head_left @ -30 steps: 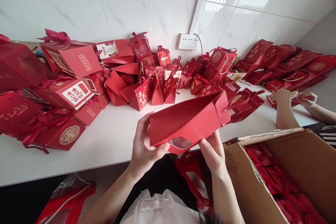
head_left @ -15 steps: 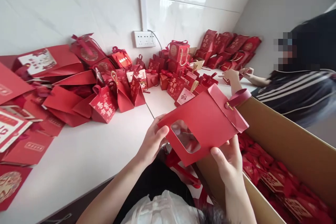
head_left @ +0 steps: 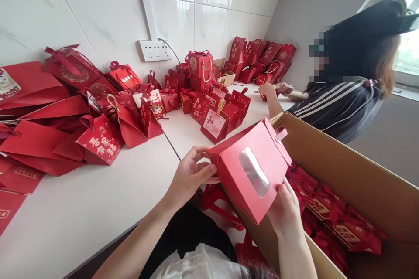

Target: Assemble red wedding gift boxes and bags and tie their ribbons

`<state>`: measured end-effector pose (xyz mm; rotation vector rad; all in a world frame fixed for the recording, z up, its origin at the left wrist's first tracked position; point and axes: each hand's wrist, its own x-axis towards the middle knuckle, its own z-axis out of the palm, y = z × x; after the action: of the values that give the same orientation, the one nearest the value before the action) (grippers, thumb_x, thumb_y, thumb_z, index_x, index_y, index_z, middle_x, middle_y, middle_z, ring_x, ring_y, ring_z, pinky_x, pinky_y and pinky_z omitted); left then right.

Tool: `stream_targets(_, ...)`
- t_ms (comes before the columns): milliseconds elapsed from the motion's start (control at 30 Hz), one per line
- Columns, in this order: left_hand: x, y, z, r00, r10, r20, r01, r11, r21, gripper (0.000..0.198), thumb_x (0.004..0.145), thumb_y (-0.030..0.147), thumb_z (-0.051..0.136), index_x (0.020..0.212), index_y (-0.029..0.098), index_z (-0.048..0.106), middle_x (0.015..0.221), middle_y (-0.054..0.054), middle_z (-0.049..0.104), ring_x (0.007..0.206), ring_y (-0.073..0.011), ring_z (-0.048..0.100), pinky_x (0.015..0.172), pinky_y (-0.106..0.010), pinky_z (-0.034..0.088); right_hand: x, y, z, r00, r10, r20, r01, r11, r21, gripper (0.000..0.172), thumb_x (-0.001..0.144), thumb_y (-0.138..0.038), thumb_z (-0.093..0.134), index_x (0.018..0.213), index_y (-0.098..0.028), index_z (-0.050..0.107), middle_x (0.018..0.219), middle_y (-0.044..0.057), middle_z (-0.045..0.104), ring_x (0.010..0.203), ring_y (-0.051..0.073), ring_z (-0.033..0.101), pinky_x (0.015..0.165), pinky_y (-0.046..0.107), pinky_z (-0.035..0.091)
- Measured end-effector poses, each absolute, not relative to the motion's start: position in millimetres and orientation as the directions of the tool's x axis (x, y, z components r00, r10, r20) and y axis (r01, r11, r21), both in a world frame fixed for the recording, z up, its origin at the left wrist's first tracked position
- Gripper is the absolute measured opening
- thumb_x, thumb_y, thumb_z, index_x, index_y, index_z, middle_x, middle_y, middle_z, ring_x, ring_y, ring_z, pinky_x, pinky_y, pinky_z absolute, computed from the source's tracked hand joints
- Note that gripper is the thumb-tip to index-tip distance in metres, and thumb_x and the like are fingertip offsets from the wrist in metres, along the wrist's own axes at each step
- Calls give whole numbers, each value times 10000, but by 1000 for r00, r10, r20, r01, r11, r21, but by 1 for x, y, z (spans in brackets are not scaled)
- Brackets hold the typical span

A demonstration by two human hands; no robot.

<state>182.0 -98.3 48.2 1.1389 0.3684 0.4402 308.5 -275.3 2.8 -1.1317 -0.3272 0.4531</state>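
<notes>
Both my hands pinch the red window box [head_left: 253, 174], left hand [head_left: 190, 176] near its left edge, right hand [head_left: 284, 213] underneath

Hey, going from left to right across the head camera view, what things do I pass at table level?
gold-lettered red bag → left hand → windowed red gift box, held by both hands → right hand → cardboard carton with red packaging inside
</notes>
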Motion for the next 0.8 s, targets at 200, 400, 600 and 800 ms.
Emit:
stream_targets(200,187,-103,54,840,542,-10,-201,328,923,402,730,385,771,1043,238,567,1007,5,603,771,-131,662,560,-268,641,309,-273,3,815,578,-40,-295,354,-888,365,712,-551,739,933,-262,725,951,56,755,776,254,718,614,351,596)
stream_targets(400,190,-102,48,852,523,-30,-153,304,940,412,798,450,690,1141,246,591,1089,-39,603,820,-158,674,600,-278,644,304,-271,-1,912,410,24,-151,389,-909,501,740,-592,686,1100,-244,680,1011,82,728,832,252,703,668,364,594)
stream_targets(600,187,-103,17,876,481,48,-248,362,898,481,749,426,760,1176,264,608,748,5,668,604,-148,665,563,-285,626,293,-276,27,915,340,218,78,380,-922,566,621,-528,825,1089,-260,654,1025,63,700,940,248,667,837,370,562)
stream_targets(800,200,-110,18,868,496,11,-193,318,928,370,678,455,802,847,194,603,680,17,661,546,-149,666,511,-285,619,300,-286,38,911,412,-9,-173,363,-915,570,639,-613,769,1068,-253,662,965,49,722,731,211,688,576,290,594)
